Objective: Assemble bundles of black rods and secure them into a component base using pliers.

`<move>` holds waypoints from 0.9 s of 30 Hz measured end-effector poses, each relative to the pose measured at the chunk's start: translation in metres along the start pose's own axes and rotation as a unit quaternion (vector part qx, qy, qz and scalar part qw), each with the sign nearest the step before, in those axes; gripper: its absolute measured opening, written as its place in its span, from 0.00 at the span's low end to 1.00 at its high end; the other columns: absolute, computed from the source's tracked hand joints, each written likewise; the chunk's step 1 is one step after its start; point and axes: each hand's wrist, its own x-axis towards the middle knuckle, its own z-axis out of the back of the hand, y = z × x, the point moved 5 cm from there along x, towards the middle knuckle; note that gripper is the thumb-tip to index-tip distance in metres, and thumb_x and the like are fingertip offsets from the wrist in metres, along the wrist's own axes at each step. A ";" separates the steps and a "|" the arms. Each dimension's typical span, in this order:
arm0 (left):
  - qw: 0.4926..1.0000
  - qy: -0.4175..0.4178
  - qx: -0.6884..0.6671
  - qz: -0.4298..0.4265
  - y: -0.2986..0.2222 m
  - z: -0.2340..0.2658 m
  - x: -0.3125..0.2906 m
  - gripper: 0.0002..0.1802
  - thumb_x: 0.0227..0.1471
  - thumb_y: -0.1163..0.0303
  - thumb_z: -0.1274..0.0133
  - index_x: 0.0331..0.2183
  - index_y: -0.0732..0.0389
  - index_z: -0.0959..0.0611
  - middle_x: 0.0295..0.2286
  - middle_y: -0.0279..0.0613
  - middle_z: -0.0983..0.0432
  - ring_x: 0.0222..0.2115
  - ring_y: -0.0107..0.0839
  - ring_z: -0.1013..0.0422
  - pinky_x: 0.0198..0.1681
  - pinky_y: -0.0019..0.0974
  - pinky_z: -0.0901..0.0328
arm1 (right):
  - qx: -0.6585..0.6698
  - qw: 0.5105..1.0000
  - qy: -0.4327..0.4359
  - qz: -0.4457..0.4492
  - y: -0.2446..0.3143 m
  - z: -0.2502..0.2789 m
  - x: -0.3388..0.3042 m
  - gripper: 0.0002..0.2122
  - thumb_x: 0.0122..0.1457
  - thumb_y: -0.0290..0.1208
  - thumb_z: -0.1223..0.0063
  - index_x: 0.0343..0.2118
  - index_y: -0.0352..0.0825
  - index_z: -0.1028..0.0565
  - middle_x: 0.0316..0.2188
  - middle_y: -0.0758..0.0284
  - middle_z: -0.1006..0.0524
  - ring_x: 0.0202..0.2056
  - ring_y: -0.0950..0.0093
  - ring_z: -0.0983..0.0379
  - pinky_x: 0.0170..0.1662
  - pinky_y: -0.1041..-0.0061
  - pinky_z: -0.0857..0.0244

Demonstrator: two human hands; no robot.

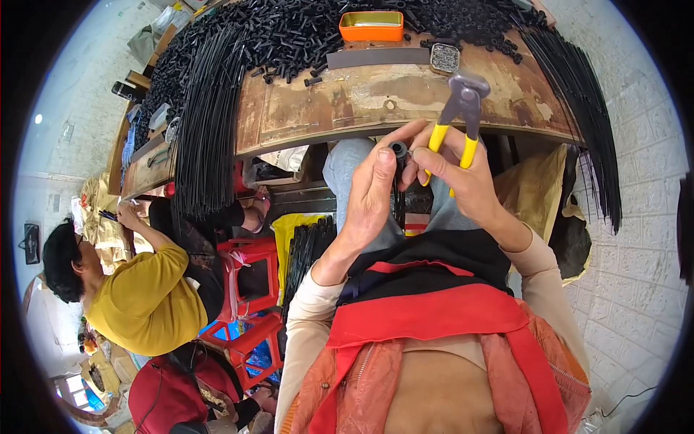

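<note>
Worn wooden surface, far side heaped with short black tubes; left rod bundle and right rod bundle, both black, overhang near edge. Orange tin and small square tin of metal bits beside heap. Left hand, before near edge: fingers grasping black tubular piece, ring end up. Right hand: fingers clasping yellow-handled end-cutting pincers, head raised; thumb near piece. Co-worker in mustard top at left.
</note>
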 end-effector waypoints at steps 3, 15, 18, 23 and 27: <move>1.000 0.004 0.011 -0.005 0.001 0.003 0.001 0.32 0.66 0.50 0.70 0.56 0.68 0.32 0.25 0.31 0.33 0.27 0.19 0.38 0.29 0.22 0.45 | -0.007 0.999 -0.028 0.030 0.001 -0.005 -0.001 0.06 0.60 0.28 0.47 0.34 0.30 0.29 0.27 0.68 0.27 0.28 0.77 0.26 0.32 0.81 0.37; 0.992 0.019 -0.121 0.003 0.009 0.024 0.020 0.32 0.65 0.48 0.70 0.53 0.67 0.32 0.20 0.28 0.41 0.21 0.18 0.46 0.24 0.24 0.50 | -0.289 0.938 0.069 -0.179 0.028 0.026 -0.011 0.10 0.64 0.34 0.54 0.34 0.30 0.30 0.17 0.70 0.29 0.16 0.83 0.34 0.20 0.81 0.43; 0.998 0.055 -0.021 0.029 0.013 0.016 0.019 0.33 0.64 0.45 0.70 0.44 0.68 0.30 0.20 0.30 0.41 0.22 0.21 0.45 0.26 0.26 0.48 | -0.328 0.908 0.107 -0.239 0.036 0.028 -0.030 0.11 0.64 0.34 0.54 0.36 0.30 0.31 0.16 0.69 0.28 0.13 0.82 0.36 0.19 0.80 0.43; 0.999 0.037 -0.031 0.016 0.012 0.015 0.022 0.28 0.66 0.49 0.71 0.38 0.65 0.28 0.20 0.28 0.39 0.21 0.17 0.46 0.23 0.23 0.51 | -0.328 0.915 0.125 -0.199 0.035 0.028 -0.026 0.14 0.64 0.36 0.55 0.44 0.30 0.31 0.18 0.68 0.26 0.17 0.81 0.33 0.21 0.81 0.41; 0.997 0.057 -0.029 0.030 0.012 0.011 0.023 0.28 0.66 0.49 0.71 0.37 0.65 0.29 0.19 0.28 0.39 0.21 0.17 0.46 0.23 0.23 0.51 | -0.312 0.915 0.152 -0.206 0.051 0.029 -0.022 0.17 0.65 0.38 0.55 0.50 0.30 0.31 0.21 0.69 0.24 0.21 0.81 0.30 0.22 0.81 0.40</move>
